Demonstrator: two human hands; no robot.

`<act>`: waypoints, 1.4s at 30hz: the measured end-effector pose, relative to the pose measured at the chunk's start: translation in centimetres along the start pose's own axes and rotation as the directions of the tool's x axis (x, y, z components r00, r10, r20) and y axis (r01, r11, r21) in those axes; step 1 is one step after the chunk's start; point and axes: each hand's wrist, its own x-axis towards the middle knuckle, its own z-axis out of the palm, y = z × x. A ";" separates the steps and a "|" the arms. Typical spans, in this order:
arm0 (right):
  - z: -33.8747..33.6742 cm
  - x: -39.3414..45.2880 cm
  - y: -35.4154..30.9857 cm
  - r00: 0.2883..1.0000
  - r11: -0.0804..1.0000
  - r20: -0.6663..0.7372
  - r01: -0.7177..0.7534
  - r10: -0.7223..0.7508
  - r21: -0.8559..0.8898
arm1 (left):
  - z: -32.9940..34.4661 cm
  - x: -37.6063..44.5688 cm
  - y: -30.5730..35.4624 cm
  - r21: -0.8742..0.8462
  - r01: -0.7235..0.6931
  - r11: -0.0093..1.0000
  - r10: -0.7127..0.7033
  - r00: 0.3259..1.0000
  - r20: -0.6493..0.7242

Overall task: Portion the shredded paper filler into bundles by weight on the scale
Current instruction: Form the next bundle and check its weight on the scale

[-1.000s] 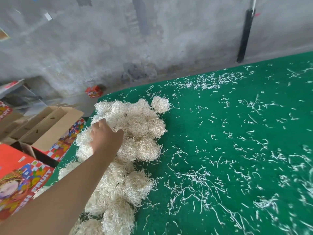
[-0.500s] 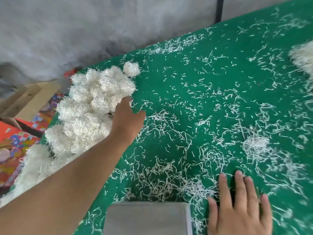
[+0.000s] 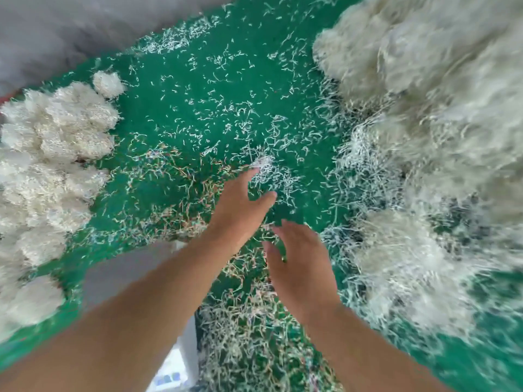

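Currently, frame is motion-blurred, worst toward 3 o'clock.
Left hand: fingers spread and nearly straight, palm down, holding nothing; fingertips reach toward 1 o'clock into a thin tuft of loose strands. Whether they touch it, cannot tell.
Right hand: just beside the left hand at its 5 o'clock, palm down, fingers loosely extended toward 11 o'clock, nothing gripped; hovering or resting on the scatter, cannot tell which.
Bulk filler: large cream-white heap of shredded paper, fluffy and tangled, filling 1 to 4 o'clock of the view, near the right hand.
Bundles: rounded, wadded puffs of the same paper, clustered at 9 o'clock, well apart from both hands; one small puff sits alone at the cluster's 1 o'clock.
Surface: green, felt-like, littered with short curly white strands all over.
Scale: flat grey platform at 7 o'clock, mostly hidden under the left forearm; pale front panel shows near 6 o'clock, readout not legible.
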 end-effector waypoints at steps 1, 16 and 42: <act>-1.6 -0.7 1.1 0.999 1.000 -0.039 -0.016 0.016 -0.011 | 1.4 -0.6 0.9 -0.009 0.008 1.000 -0.008 1.000 0.010; -17.2 -7.5 10.0 0.954 0.966 -0.191 -0.203 0.232 0.157 | 15.8 -9.9 11.7 -0.329 0.286 0.900 -0.202 0.943 0.265; -20.6 -9.4 1.9 0.592 -0.421 0.690 -0.547 0.416 0.723 | 9.1 -24.6 19.6 -0.527 0.109 0.843 -0.014 0.983 0.181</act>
